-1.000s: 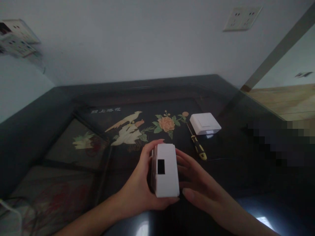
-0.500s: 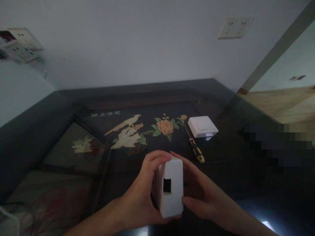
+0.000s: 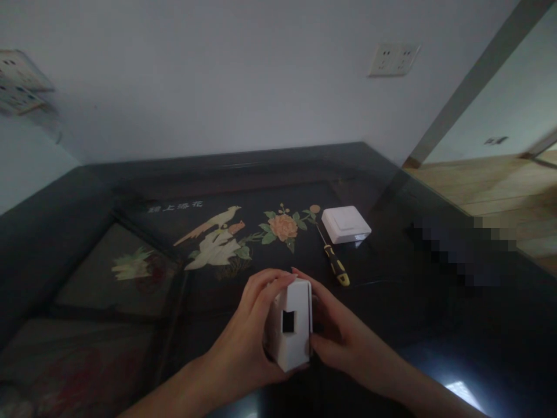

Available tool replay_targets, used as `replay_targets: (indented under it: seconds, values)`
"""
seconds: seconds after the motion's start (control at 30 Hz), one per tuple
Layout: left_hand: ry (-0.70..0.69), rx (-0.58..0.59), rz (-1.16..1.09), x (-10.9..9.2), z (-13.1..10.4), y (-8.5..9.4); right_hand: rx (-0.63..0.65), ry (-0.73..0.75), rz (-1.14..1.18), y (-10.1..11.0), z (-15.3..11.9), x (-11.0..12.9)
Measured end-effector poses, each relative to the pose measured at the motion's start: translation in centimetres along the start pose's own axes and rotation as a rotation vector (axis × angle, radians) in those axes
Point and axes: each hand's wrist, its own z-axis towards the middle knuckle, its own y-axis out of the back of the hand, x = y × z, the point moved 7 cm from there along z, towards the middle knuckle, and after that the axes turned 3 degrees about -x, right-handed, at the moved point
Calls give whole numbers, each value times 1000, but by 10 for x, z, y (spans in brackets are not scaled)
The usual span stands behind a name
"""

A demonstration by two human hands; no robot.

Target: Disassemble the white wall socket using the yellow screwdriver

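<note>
My left hand [image 3: 243,339] and my right hand [image 3: 343,342] both grip a white plastic box [image 3: 292,325] with a small square opening on the side that faces me. The box is held upright just above the dark glass-topped table [image 3: 87,191]. Left fingers curl over its top and left side; right fingers press its right side. Beyond it a screwdriver [image 3: 331,260] with a black and yellow handle lies on the table, next to a white wall switch plate [image 3: 346,224].
The table shows a painted bird and flower design [image 3: 235,232] under the glass. A wall socket [image 3: 393,58] sits on the white wall behind. A wooden floor [image 3: 491,186] lies to the right. A blurred patch [image 3: 465,249] covers part of the table's right side.
My right hand has closed onto the box's right side. The box has turned, tilted and come a little closer to me, and the view has shifted right.
</note>
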Motion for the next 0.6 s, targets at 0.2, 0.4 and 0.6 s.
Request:
replay_targets:
  seconds: [0.2,0.4,0.6]
  values:
    - [77,-40,-73,9,-4,3,-86,-28,23,9,5,-3]
    - [306,-125,-459,20,-4,9,-191,-33,64,25,13,-11]
    - [633,-364,-916,34,-5,18,-282,-63,-19,41,18,-19]
